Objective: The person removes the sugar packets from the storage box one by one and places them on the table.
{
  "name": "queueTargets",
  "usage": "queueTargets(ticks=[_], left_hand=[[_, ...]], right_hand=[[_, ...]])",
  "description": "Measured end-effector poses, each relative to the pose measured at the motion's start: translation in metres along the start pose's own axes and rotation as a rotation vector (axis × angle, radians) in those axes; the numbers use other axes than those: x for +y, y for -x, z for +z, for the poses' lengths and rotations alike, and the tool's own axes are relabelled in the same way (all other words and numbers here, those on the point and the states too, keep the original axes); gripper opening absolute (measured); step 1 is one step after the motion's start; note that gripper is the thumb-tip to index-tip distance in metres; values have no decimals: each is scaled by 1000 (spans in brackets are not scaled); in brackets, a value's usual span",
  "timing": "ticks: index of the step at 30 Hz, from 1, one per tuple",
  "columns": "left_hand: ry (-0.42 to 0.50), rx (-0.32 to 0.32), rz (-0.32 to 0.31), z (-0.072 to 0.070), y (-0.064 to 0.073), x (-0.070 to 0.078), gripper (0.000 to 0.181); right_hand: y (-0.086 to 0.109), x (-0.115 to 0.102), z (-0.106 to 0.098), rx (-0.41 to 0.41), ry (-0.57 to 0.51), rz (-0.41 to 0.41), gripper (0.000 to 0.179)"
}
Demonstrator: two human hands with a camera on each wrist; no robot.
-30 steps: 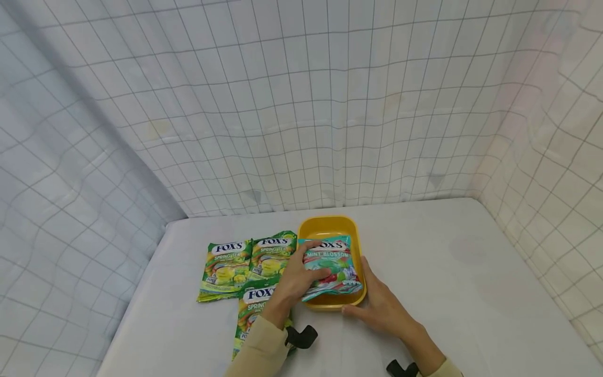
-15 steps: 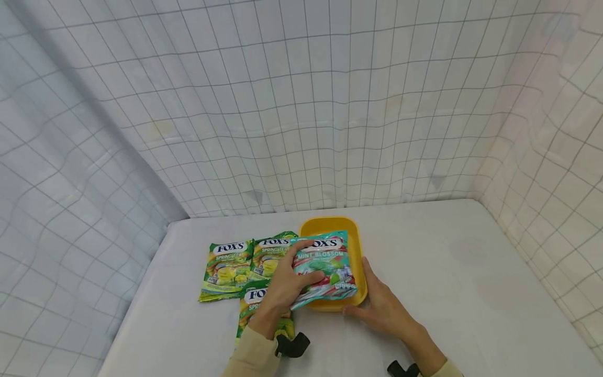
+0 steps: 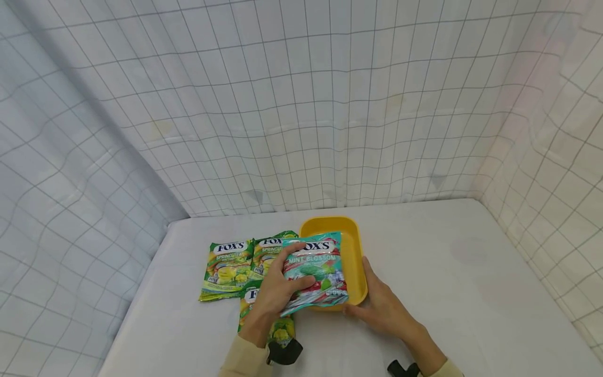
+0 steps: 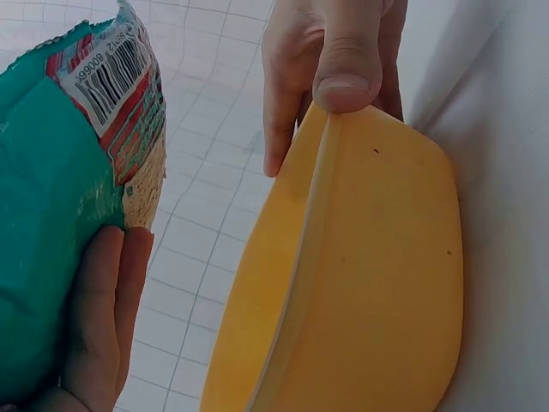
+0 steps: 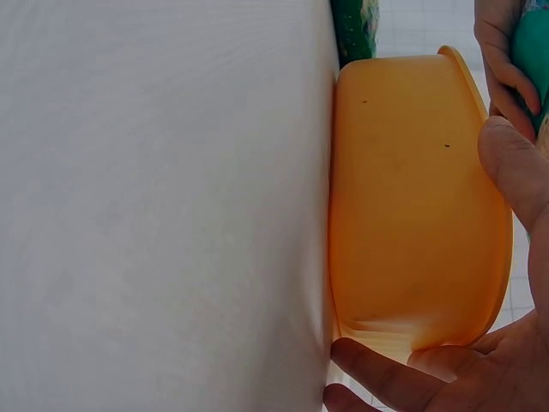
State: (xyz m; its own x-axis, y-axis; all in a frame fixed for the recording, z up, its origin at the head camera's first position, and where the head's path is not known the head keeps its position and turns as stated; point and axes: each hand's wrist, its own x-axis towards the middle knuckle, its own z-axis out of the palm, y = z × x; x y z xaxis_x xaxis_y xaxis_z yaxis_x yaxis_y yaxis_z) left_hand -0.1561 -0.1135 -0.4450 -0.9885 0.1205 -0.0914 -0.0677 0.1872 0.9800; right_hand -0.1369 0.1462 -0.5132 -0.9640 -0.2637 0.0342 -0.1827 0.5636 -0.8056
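Observation:
My left hand (image 3: 273,290) grips a teal bag of Mint Blossom candy (image 3: 314,269), thumb across its front. The bag overlaps the left part of a yellow plastic tub (image 3: 354,256) in the head view. Seen from the left wrist, the candy bag (image 4: 51,189) is held apart from the tub's rim, its barcode showing. My right hand (image 3: 383,303) holds the tub at its near right corner; the right wrist view has the thumb at the rim and fingers along the side wall (image 5: 420,197). Much of the tub's inside is hidden by the bag.
Green bags of Spring Tea candy lie left of the tub: one at far left (image 3: 226,269), one beside the tub (image 3: 264,259), and one nearer (image 3: 282,330), partly under my left arm. A white table (image 3: 447,272) bears everything, with a grid-patterned curtain (image 3: 330,131) behind.
My left hand has moved the teal candy bag leftward from over the middle of the tub to its left side. The right hand and the tub have stayed nearly still.

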Motion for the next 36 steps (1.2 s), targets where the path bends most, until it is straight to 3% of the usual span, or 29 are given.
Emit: queueTargets(ticks=[8,17,29,36], left_hand=[[5,39,-13,-9,7,-2,72],[132,27,-23,-27,16,-5,74],[185,40,-51,-49,26,-6,76],[189,91,-89,-66,35,-11,76]], right_hand=[[2,2,0,-7,-12,-8,126],[1,5,-1,-11,8,-21,129],[0,5,-1,0,2,-44,129],[0,5,-2,-13,2,-39,129]])
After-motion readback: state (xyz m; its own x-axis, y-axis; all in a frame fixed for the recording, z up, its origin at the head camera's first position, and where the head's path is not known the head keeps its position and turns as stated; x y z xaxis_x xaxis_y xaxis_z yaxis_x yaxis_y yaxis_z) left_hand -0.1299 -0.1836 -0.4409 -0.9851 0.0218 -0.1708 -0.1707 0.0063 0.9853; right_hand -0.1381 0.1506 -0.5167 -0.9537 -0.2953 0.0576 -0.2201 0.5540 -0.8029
